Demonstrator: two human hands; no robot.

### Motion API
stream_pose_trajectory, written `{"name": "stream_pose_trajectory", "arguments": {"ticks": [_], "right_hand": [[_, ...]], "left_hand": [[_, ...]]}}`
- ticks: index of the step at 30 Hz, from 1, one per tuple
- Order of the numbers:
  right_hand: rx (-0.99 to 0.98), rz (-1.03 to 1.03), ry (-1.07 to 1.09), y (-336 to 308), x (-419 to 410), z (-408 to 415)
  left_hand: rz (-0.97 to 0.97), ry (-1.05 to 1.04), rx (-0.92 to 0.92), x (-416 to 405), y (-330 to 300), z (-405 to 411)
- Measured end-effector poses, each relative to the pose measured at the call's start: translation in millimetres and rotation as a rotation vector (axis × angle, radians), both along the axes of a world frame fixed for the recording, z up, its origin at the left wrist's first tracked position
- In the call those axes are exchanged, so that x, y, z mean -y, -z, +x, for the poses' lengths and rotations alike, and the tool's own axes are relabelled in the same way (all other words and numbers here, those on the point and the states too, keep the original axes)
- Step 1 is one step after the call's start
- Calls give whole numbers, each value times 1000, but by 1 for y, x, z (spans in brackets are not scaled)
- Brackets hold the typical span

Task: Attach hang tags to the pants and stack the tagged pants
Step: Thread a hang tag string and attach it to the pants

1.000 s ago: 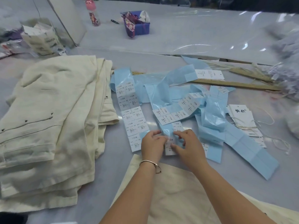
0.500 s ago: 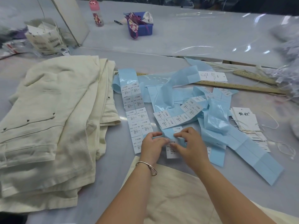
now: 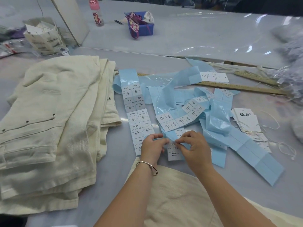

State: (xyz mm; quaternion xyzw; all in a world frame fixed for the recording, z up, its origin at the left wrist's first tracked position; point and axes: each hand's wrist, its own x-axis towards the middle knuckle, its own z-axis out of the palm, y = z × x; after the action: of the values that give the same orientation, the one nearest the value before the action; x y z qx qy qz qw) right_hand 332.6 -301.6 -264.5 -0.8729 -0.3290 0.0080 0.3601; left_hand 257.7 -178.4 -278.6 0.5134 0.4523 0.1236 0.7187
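Left hand: the left hand (image 3: 151, 147) is curling its fingers and pinching the edge of a white sticker (image 3: 174, 152) on the blue backing (image 3: 170, 136), apparently steadying the strip.
Right hand: the right hand (image 3: 195, 149) is curling thumb and forefinger onto the same sticker's top edge, apparently working it loose from the backing.
Why there: both hands are meeting just beyond the cream pants (image 3: 177, 200) lying nearest the person, so the sticker is probably heading for a hang tag meant for them.
Hang tags: a fan of white tags (image 3: 249, 123) with strings is lying well to the right, past the blue strips, untouched.
Stack: folded cream pants are piling up in a stack (image 3: 49, 128) on the left, clear of the hands.
XS strip: a straight strip (image 3: 137, 115) of stickers is lying just left of the left hand.
Clutter: peeled blue backing is tangling between hands and tags, likely slowing the reach.
Rulers: wooden rulers (image 3: 242, 87) are lying beyond the tangle.
Far table: a pink bottle (image 3: 97, 13) and a blue bin (image 3: 144, 29) are sitting well away.
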Motion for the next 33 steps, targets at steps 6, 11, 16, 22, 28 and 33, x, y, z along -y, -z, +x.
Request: {"name": "stream_pose_trajectory", "arguments": {"ticks": [6,11,16,22,28,33], "right_hand": [[-260,121,-110,-28,23,-23],[-923,569,-92,-58,67,-27],[-867,404,14,-57,69,-33],[-882,432,-108,-62,82,-36],[-1172,752,-161,-77,116,-39],[-1421,857,-11,-90,143,-21]], "left_hand": [[-19,-43,-27,0,1,2],[98,-53,-106,5,2,8],[49,-96,-23,15,-11,4],[289,53,-125,37,-10,-12],[498,79,-274,28,-11,-6],[913,150,-396,48,-31,-18]]}}
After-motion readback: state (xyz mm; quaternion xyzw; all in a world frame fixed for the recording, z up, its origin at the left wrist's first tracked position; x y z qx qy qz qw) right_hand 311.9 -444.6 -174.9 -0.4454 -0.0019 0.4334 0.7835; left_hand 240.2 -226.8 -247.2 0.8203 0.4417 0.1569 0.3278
